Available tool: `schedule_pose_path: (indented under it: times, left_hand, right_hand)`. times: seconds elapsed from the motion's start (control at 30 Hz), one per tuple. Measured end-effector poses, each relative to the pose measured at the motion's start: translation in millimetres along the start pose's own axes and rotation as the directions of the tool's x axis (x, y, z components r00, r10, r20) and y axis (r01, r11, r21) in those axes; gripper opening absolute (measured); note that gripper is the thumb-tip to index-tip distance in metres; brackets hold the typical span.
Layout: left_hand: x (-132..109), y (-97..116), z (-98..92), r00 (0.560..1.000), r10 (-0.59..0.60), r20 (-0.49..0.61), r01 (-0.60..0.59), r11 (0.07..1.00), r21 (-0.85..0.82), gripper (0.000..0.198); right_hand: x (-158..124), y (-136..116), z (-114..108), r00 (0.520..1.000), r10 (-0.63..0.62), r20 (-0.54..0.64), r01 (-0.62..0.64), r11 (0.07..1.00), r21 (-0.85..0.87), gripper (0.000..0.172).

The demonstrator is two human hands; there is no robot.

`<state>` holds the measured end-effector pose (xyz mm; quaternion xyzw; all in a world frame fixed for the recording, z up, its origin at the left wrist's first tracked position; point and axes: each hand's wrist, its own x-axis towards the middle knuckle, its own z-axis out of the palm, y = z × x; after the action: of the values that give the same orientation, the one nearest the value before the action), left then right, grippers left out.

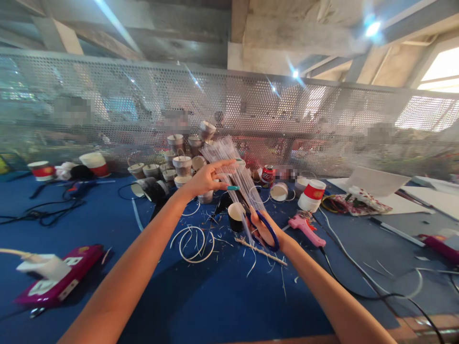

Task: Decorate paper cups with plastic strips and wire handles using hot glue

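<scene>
Plastic strips (pixel 234 169) held up over the blue table (pixel 201 296), between both hands.
Left hand (pixel 208 179) kept its grip closed around the fanned bundle's upper part; right hand (pixel 263 228), just below, had its grip through blue-handled scissors (pixel 267 229) at the bundle's lower end. Paper cups (pixel 181 165) stood stacked behind.

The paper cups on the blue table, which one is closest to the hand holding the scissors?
The black cup, standing alone just left of the right hand and its blue-handled scissors. The grey cups are piled further back; the red-banded cup lies further right.
</scene>
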<state>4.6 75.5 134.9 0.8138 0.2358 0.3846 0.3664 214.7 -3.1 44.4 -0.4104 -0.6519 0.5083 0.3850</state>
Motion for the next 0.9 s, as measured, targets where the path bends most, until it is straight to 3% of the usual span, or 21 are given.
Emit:
schedule_pose_path:
  times: [0.37,0.9]
  left_hand:
    - [-0.5,7.3,9.1,1.000,-0.019,0.024,0.019,1.000,-0.005,0.072]
    - [0.2,7.4,8.8,0.999,0.021,0.043,-0.021,1.000,0.003,0.072]
  right_hand:
    - [-1.1,-3.7,0.5,0.999,0.026,0.035,-0.029,0.996,0.087,0.065]
    - [-0.6,-3.2,0.6,1.000,-0.007,0.008,0.007,0.999,0.050,0.061]
